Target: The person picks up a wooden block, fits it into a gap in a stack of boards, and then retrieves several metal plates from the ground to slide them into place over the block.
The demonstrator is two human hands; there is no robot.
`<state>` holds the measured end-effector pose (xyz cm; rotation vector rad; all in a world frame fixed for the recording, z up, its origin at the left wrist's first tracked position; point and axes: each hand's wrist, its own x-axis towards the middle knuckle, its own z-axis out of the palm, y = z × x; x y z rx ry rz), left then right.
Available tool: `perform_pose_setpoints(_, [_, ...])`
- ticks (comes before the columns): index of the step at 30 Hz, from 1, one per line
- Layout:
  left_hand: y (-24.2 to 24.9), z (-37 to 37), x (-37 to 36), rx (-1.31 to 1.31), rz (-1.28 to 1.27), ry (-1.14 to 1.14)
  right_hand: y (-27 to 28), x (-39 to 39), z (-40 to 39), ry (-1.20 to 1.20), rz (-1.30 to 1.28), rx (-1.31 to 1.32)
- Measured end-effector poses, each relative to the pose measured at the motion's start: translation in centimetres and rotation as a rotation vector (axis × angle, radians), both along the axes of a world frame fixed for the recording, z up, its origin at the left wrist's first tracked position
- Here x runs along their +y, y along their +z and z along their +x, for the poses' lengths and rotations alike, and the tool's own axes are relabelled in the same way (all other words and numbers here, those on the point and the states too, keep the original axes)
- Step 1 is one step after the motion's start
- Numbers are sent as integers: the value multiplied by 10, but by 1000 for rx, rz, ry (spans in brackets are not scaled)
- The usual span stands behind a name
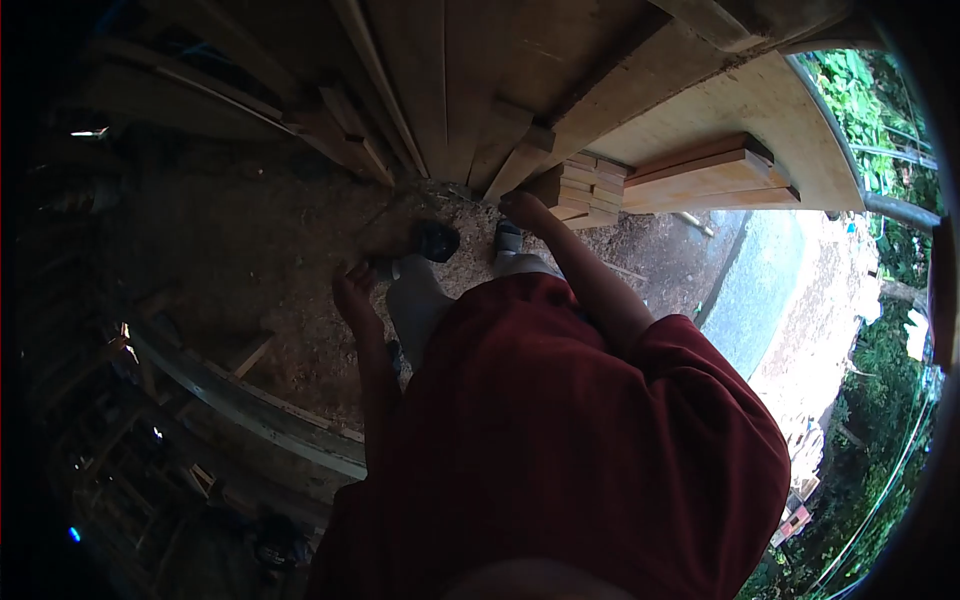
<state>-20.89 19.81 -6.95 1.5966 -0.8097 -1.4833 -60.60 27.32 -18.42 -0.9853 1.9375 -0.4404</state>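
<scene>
My left hand (pixel 355 295) hangs over the dirt floor on the left, its fingers loosely bent and apart with nothing in them. On the other side, my right hand (pixel 522 208) is curled close to the lower end of an upright wooden board (pixel 520 165). Its fingers are dark and small here; what they hold, if anything, is hidden. Beside that hand lies a stack of cut wooden blocks (pixel 592 188). Longer planks (pixel 700 180) rest to the right of the stack.
Tall boards and panels (pixel 470 80) lean ahead of me. My shoes (pixel 508 238) stand on littered dirt ground (pixel 290 250). A long beam (pixel 250 400) runs along the left. On the right, a large sheet (pixel 760 110) borders a bright paved strip (pixel 755 290) and greenery (pixel 870 110).
</scene>
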Motion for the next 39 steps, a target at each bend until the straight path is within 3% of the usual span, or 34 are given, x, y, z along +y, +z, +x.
perform_pose_setpoints(5, [-25,72,-19,-176,-118,197,11,-42,68,117,1,-141])
perform_pose_setpoints(7, [-43,110,-31,-412,-258,102,8,-62,95,372,-15,30])
perform_pose_setpoints(10, [-44,152,-52,-326,-325,162,32,-101,153,363,15,100])
perform_pose_setpoints(12, [-36,183,-73,-285,-317,177,36,-130,188,267,-20,-76])
perform_pose_setpoints(14, [-21,218,-85,-247,-288,209,23,-168,223,345,-24,-49])
perform_pose_setpoints(16, [4,259,-95,-410,-395,151,13,-203,257,439,-20,-36])
perform_pose_setpoints(20, [35,350,-88,-470,-344,325,39,-283,348,519,-61,-138])
perform_pose_setpoints(23, [26,409,-70,-333,-286,464,77,-343,421,580,-137,-219])
perform_pose_setpoints(25, [10,440,-58,-45,-304,644,78,-375,463,631,-257,-228])
perform_pose_setpoints(27, [-28,466,-49,-185,-283,641,91,-400,505,606,-258,-329])
perform_pose_setpoints(29, [-20,483,-44,-366,-182,631,106,-424,546,581,-231,-432])
perform_pose_setpoints(34, [-19,498,-68,-343,-139,714,131,-477,636,520,-189,-634])
perform_pose_setpoints(39, [-21,550,-142,-382,-167,619,92,-567,697,569,-161,-623])
